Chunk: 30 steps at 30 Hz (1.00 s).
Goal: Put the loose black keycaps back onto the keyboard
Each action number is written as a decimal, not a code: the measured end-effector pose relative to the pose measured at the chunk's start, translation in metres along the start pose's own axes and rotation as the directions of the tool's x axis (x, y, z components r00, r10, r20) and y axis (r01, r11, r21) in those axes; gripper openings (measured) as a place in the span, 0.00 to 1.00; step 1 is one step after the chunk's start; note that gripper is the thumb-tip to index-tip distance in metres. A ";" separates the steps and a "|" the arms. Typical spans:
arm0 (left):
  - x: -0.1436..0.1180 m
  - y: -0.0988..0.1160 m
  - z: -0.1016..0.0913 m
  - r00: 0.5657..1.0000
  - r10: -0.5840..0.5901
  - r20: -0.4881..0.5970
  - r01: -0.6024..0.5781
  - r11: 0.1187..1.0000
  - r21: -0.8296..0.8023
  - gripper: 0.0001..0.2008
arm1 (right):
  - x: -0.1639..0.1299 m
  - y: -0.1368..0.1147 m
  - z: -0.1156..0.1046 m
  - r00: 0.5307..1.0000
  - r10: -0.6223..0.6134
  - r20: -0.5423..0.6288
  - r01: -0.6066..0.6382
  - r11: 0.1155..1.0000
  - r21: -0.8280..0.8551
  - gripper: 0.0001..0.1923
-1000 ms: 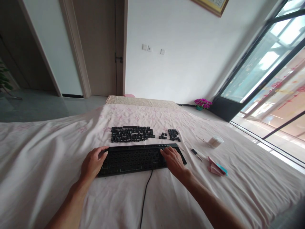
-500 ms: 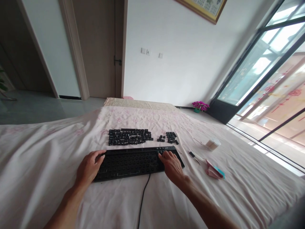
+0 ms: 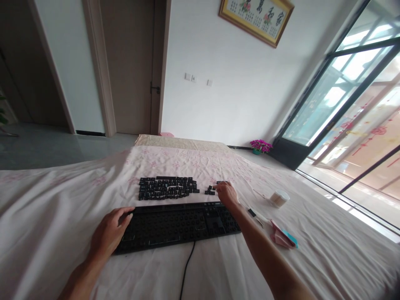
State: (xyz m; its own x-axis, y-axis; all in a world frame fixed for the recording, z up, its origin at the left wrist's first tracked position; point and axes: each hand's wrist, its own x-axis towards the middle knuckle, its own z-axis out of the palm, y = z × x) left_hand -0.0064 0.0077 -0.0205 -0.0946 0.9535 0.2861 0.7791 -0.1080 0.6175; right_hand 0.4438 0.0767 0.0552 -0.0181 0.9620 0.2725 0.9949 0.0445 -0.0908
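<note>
A black keyboard, its keycaps taken off over most of the board, lies on the pale floral cloth. My left hand grips its left end, thumb and fingers at the upper left corner. Beyond the board a large group of loose black keycaps sits in rough rows. Right of it is a small cluster of keycaps. My right hand reaches over the board's right part to this cluster, its fingertips pinched together at the caps. What is between them is too small to make out. More keycaps behind this hand are mostly hidden.
A black cable runs from the keyboard toward me. On the right lie a clear round tub of cotton swabs, a small black piece and a folded pink and blue cloth-like item. The cloth has many wrinkles.
My right hand has left the keyboard's upper right and moved forward to the loose keycaps. My left hand stays at the board's left end. The view has tilted slightly upward.
</note>
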 end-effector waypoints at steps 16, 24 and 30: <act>0.001 -0.003 0.001 1.000 0.004 0.001 -0.004 1.000 -0.031 0.16 | 0.040 -0.002 0.023 0.997 0.021 0.081 -0.009 0.988 -0.153 0.14; 0.000 0.001 -0.002 1.000 0.001 -0.008 -0.001 1.000 -0.010 0.16 | 0.055 -0.006 0.024 0.992 0.019 0.121 0.005 0.981 -0.192 0.12; 0.001 -0.001 -0.001 1.000 0.000 0.016 0.000 1.000 -0.019 0.16 | 0.060 -0.010 0.024 0.989 0.061 0.131 -0.031 0.976 -0.216 0.13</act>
State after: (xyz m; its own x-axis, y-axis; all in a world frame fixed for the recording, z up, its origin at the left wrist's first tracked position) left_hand -0.0075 0.0084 -0.0202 -0.0847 0.9579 0.2743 0.7671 -0.1130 0.6315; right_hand 0.4299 0.1405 0.0494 0.0296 0.9900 0.1382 0.9929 -0.0450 0.1101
